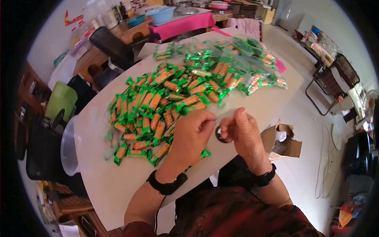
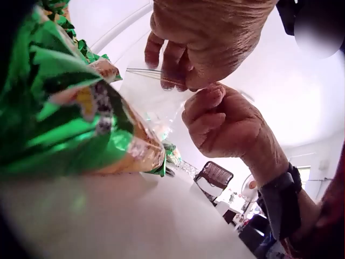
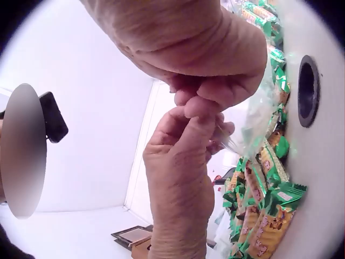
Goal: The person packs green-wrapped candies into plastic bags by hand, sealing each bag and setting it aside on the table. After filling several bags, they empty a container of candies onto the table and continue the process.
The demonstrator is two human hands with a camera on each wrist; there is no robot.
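Thumb and fingers of the left hand (image 1: 193,134) pinch the zip edge of a clear plastic bag (image 2: 141,91), whose coloured seal line shows in the left wrist view. The right hand (image 1: 248,140) meets it fingertip to fingertip, its fingers curled at the same edge, seen in the right wrist view beside the bag (image 3: 257,121). Most of the pinched edge is hidden by the fingers. To the left of and beyond the hands spreads a large pile of green and orange wrapped snack packets (image 1: 152,102).
Filled clear bags (image 1: 244,59) lie at the table's far side. A round black-rimmed hole (image 3: 309,90) is in the white table (image 1: 98,189) near the hands. An open cardboard box (image 1: 292,144) stands right, a clear tub (image 1: 70,146) left, and chairs surround the table.
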